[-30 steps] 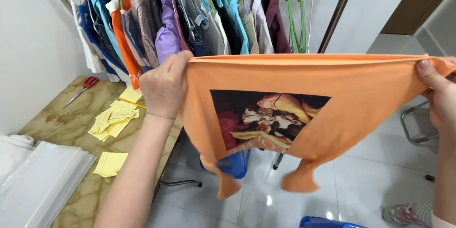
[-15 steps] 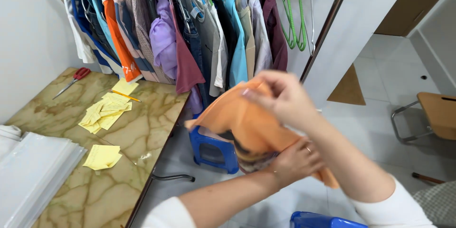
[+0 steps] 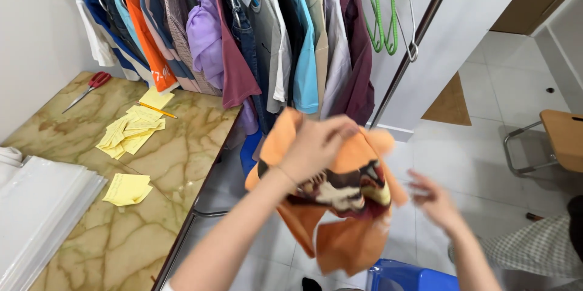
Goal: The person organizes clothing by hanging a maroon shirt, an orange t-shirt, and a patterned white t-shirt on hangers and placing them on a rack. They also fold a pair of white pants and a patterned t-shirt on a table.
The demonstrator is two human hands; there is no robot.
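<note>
Orange printed T-shirt gathered in one hand beside a clothes rack

The left hand (image 3: 316, 145) grips a bunched orange T-shirt (image 3: 340, 206) with a dark print, fingers curled tight into the cloth, holding it in the air off the right edge of the marble-patterned tabletop (image 3: 91, 230). The right hand (image 3: 434, 200) hangs just beside the shirt, blurred, its fingers loosely spread and apart from the fabric. Behind, shirts crowd a clothes rack (image 3: 243, 30) with green hangers (image 3: 379, 6). Yellow sticky notes (image 3: 130, 130), a pencil (image 3: 156, 109) and red-handled scissors (image 3: 90, 87) lie toward the tabletop's far edge; a blue bin (image 3: 413, 276) sits on the floor.
</note>
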